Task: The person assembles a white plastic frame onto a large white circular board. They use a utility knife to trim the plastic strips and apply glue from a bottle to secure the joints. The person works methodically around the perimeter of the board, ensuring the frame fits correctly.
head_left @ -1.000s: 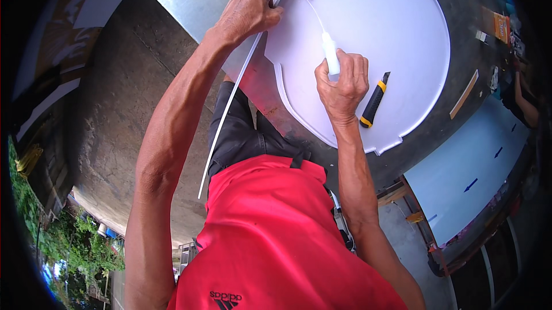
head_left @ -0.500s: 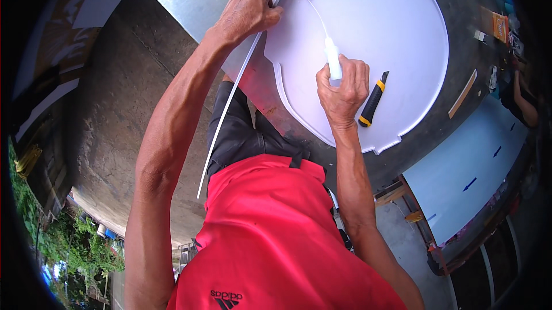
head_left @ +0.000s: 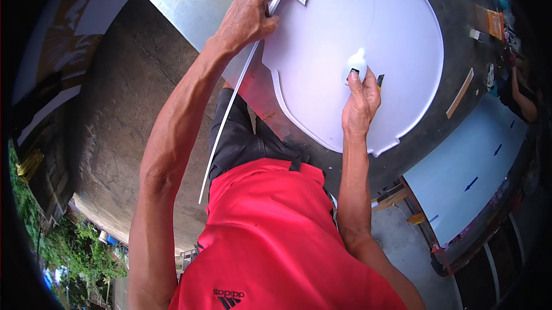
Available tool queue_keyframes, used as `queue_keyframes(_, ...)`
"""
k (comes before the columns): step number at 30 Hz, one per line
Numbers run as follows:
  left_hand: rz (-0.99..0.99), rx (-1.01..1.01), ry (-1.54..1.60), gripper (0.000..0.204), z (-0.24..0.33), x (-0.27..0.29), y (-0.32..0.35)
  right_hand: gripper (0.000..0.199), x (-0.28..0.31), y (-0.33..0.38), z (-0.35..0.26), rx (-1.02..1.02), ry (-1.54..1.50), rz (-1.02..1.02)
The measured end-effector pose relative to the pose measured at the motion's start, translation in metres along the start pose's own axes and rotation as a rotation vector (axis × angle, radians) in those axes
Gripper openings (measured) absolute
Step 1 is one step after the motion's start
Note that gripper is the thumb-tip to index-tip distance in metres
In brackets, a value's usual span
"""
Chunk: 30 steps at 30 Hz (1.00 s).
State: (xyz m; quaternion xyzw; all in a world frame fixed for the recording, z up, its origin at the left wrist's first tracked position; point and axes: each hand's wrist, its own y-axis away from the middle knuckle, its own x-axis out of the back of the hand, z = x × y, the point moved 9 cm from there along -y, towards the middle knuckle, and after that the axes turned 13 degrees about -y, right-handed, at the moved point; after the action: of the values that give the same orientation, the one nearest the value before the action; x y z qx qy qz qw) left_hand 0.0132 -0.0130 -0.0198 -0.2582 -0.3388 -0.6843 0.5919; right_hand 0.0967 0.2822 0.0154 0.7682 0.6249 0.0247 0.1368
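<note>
A white, rounded panel [head_left: 397,28] lies on the metal worktop, with a thin raised white edge along much of its outline. At its upper left corner, my left hand [head_left: 248,16] pinches a narrow white strip [head_left: 229,109] against the panel's edge. The strip's loose end hangs down past the worktop beside my leg. Over the panel, my right hand [head_left: 361,102] grips a small white squeeze bottle [head_left: 352,68], its tapered tip toward the far side. Partly hidden behind that hand is a black and yellow box cutter [head_left: 380,82].
A thin wooden strip [head_left: 460,93] lies right of the panel, with an orange package [head_left: 495,25] farther off. A light blue sheet [head_left: 466,166] with dark arrows is at the lower right. Another person's arm [head_left: 524,96] shows at the far right.
My right hand has drawn the bottle back from the panel's upper left edge, turned over and moved right, now covering most of the box cutter. My left hand stays at the corner.
</note>
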Motion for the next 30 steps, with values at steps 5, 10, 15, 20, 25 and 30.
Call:
queue_keyframes(5,-0.018,0.029,0.014,0.07,0.006,0.006,-0.002,0.035,0.023,-0.057,-0.005,0.024,-0.119,0.026)
queue_keyframes(10,-0.027,0.047,0.022,0.07,0.003,0.004,-0.004,0.031,0.04,-0.115,-0.008,0.189,0.131,0.102)
queue_keyframes(15,-0.056,0.053,0.043,0.069,0.009,0.006,-0.004,0.035,0.057,-0.13,-0.001,0.256,0.366,0.188)
queue_keyframes(20,-0.021,0.046,0.057,0.069,0.005,0.006,-0.002,0.03,0.051,-0.093,-0.016,0.344,0.582,0.31)
queue_keyframes(25,-0.009,0.041,0.058,0.068,-0.003,0.001,0.001,0.017,-0.054,-0.073,-0.026,0.243,0.6,-0.069)
queue_keyframes(30,-0.007,0.029,0.044,0.069,0.004,0.002,-0.001,0.016,-0.138,-0.119,-0.006,0.194,0.656,-0.358)
